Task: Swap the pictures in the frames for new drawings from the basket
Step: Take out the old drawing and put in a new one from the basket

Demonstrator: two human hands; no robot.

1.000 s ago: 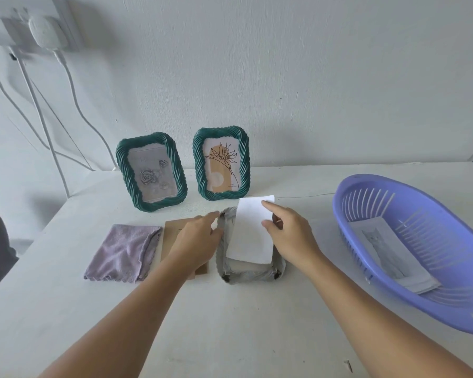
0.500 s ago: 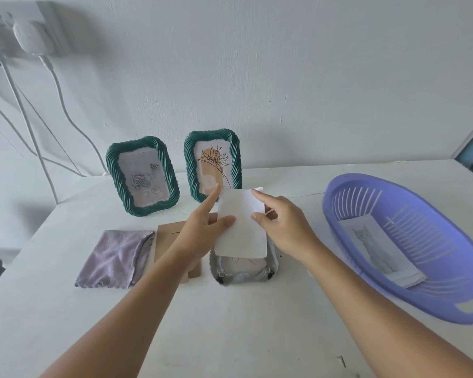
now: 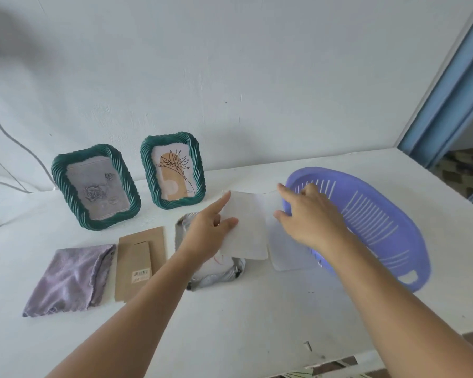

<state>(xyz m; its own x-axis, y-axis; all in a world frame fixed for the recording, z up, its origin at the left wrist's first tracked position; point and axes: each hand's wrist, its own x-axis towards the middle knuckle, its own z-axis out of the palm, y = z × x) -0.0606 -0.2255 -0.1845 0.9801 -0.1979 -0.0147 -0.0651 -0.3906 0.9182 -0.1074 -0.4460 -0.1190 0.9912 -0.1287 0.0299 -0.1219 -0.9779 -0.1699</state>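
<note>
two green frames (image 3: 96, 186), one basket (image 3: 393, 230), one cloth (image 3: 69, 279)

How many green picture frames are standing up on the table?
2. The rose frame stands at the back left by the wall, and the flower frame stands just right of it. A third frame lies flat, grey side up, under the left hand.

A white table (image 3: 257, 317) carries two green frames (image 3: 96, 186) (image 3: 173, 170) upright near its back edge. A purple cloth (image 3: 66, 279), brown backing board (image 3: 139, 264) and grey frame (image 3: 213, 274) lie toward the left, a purple basket (image 3: 388, 230) toward the right edge.
</note>
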